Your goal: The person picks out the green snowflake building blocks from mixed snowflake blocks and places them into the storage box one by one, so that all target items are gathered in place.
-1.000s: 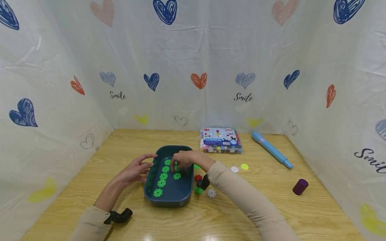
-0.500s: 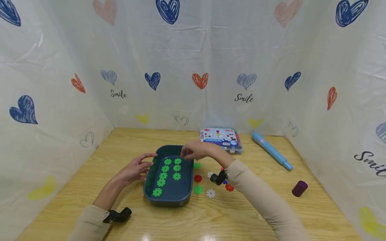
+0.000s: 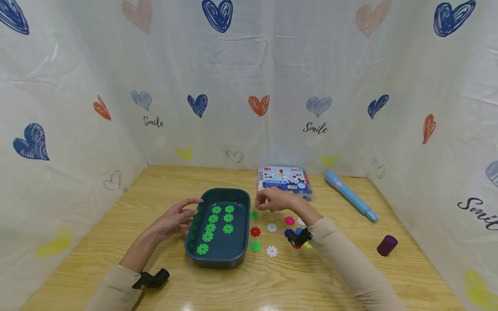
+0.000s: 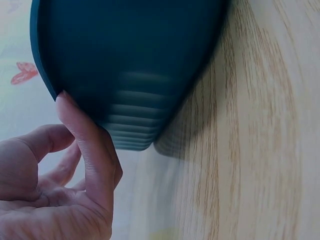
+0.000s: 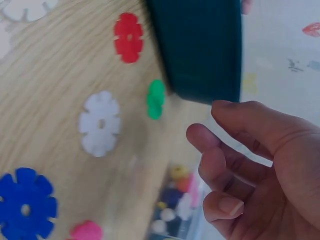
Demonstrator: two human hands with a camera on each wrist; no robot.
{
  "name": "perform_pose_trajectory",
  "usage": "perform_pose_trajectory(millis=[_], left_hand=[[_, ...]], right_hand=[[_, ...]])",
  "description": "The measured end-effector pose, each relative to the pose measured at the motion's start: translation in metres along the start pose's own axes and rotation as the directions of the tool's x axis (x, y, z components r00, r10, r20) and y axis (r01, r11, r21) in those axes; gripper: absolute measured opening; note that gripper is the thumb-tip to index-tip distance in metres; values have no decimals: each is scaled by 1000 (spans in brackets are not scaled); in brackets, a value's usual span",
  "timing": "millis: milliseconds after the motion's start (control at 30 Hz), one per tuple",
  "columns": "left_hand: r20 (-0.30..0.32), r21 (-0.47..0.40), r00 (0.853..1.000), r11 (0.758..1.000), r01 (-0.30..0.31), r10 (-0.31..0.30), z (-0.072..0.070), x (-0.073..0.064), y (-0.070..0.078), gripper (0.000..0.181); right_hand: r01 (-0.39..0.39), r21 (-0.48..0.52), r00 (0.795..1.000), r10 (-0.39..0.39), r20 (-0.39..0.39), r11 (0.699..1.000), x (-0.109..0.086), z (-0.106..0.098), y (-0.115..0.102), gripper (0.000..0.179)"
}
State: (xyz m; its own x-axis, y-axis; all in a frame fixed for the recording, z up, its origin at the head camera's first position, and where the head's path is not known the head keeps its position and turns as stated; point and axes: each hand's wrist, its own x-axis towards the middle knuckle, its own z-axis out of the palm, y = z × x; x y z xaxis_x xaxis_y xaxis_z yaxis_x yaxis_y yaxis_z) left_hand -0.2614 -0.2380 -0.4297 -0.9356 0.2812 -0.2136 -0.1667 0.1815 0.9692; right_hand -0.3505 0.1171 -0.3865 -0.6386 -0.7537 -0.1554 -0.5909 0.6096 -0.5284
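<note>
My left hand [image 3: 179, 218] rests its fingertips against the left side of a dark teal tray [image 3: 223, 255]. In the left wrist view, one fingertip lies right at the tray's rim. Inside the tray, green notched snowflake discs [image 3: 208, 236] lie in two rows, the left row longer than the right. To the right of the tray, my right hand [image 3: 276, 199] hovers with loosely bent fingers and nothing between them. Below it on the table lie a green disc [image 5: 156, 99], a red disc [image 5: 128, 38] and a white disc [image 5: 100, 123].
More discs lie to the right: a pink disc [image 3: 289, 220], a blue disc [image 5: 26, 204] and others partly behind the right wrist. A clear box [image 3: 285, 181] of colourful parts sits at the back. A light-blue tube [image 3: 350, 195] and a purple cylinder [image 3: 387, 245] lie at the right.
My right hand has risen out of the tray and moved right, past its rim. Three green discs now show in the right row. The left hand has stayed at the tray's side.
</note>
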Motion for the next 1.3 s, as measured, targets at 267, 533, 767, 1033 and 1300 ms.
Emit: perform_pose_trajectory(millis=[267,533,767,1033,1300], left_hand=[[3,-11,1000,1000,18,-18,2,-1,-2,52],[-6,-12,1000,1000,11,-11,3,0,-1,52],[-4,0,1000,1000,5,-5,2,0,0,53],[-4,0,1000,1000,1,-1,1,-1,1,52],[-1,-8,1000,1000,4,-4,1,-1,0,53]], right_hand=[[7,-55,1000,-8,-24,998,9,23,22,23],[-10,-126,1000,6,-30,992,19,29,17,26],[-112,-125,994,110,-24,986,17,28,16,23],[-175,3,984,175,-26,985,5,24,23,24],[-149,114,989,147,19,982,-9,22,29,22]])
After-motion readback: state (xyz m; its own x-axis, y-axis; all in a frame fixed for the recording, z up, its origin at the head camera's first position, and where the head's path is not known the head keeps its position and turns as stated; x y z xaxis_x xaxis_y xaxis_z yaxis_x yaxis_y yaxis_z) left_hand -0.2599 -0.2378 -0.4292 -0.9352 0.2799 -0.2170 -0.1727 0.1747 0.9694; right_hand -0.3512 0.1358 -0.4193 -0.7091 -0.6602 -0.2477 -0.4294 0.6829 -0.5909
